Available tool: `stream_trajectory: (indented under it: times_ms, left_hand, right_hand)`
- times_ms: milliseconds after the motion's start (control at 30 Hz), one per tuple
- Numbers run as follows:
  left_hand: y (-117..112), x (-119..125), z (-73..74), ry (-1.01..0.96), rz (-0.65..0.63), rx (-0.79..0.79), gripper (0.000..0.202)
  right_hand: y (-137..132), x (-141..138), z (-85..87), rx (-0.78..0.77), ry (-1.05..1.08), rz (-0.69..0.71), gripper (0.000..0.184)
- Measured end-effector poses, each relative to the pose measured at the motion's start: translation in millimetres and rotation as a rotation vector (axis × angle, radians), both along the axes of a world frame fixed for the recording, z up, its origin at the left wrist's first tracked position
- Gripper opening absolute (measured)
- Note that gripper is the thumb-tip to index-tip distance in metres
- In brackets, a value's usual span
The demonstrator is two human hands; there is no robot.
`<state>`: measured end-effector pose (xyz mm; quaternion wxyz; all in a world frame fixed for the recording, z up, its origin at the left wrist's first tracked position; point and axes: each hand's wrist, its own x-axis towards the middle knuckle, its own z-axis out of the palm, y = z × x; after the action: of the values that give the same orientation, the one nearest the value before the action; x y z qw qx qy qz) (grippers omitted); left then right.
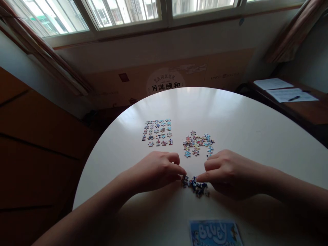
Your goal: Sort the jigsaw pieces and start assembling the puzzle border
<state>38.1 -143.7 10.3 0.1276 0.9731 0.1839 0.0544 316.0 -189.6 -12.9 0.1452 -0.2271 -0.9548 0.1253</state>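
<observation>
1. Head view: dark puzzle pieces point(198, 187) lie in a small heap on the white table point(256, 136), between your two hands.
2. Your left hand point(160, 167), at 10 o'clock of this heap, has thumb and forefinger close together at its edge; whether they pinch a piece, it cannot be told.
3. Your right hand point(229, 172), at 2 o'clock, puts its extended forefinger to the heap, with other fingers curled; a pinch cannot be confirmed.
4. Colourful pieces point(195, 140) lie at 12 o'clock, and neat rows of pieces point(156, 131) at 11.
5. Each piece seems light, thin and stiff, probably cardboard, so it may slide on the smooth tabletop. Take it by two opposite sides of the body; its knobs could bend.
</observation>
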Motion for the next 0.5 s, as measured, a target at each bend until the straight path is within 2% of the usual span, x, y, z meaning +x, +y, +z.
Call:
stream_trajectory:
  times_ms: [500]
  left_hand:
    - [-0.5,6.4,-9.0,-0.006,-0.019,-0.010,0.017]
  right_hand:
    - [3.4,1.8,-6.3,0.002,-0.079,-0.050,0.033]
